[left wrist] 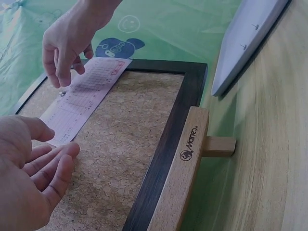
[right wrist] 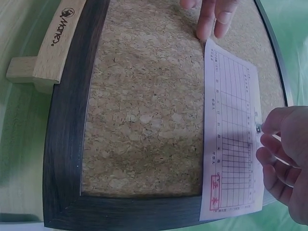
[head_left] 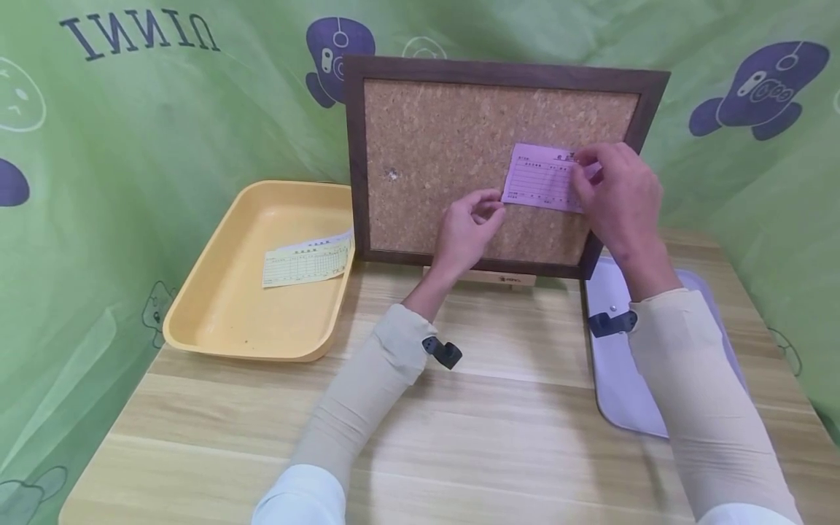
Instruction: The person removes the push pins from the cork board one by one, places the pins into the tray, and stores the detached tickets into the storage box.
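A pink printed slip lies against the corkboard, its right end overlapping the dark frame. At its upper edge is a small clear pushpin. My right hand is beside this pin, fingers loosely bent and the fingertips close to it; a gap shows between thumb and index finger. My left hand is at the slip's lower left corner, with relaxed fingers touching or nearly touching the corner. Nothing is pinched in it.
A yellow tray at left holds a pale yellow slip and a lilac-white slip behind it. At right, a lavender tray holds several pins. The board leans on a wooden stand. Another clear pin sits on the cork's left side.
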Available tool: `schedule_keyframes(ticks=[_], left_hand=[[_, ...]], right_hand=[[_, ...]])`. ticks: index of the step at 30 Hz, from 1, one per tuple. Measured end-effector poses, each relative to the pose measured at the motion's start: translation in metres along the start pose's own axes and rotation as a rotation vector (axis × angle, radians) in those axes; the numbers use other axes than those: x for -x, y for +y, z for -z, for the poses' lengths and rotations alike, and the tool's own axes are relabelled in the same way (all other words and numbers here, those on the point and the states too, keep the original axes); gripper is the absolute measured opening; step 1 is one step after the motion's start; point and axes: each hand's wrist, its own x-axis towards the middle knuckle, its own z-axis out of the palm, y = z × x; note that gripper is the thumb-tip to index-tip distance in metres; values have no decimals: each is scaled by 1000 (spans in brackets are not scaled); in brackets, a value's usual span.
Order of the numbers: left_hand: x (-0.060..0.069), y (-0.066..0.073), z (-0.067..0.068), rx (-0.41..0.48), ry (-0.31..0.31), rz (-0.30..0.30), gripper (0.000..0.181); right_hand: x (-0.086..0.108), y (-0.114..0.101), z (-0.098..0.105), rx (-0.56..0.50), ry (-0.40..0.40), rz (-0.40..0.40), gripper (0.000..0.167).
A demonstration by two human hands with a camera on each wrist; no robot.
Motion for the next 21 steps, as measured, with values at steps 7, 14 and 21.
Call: schedule_keyframes(ticks=[7,14,21], left_hand=[[-2,0,-1,51,1,23,28],[-6,1,-2,134,-13,98,27],[-9,3,-4,168,-22,147,23]], right_hand=[[-3,0,-2,-3,25,22,21],[-7,-2,-4,0,39,34,20],[-9,-2,-4,17,23,18,21]])
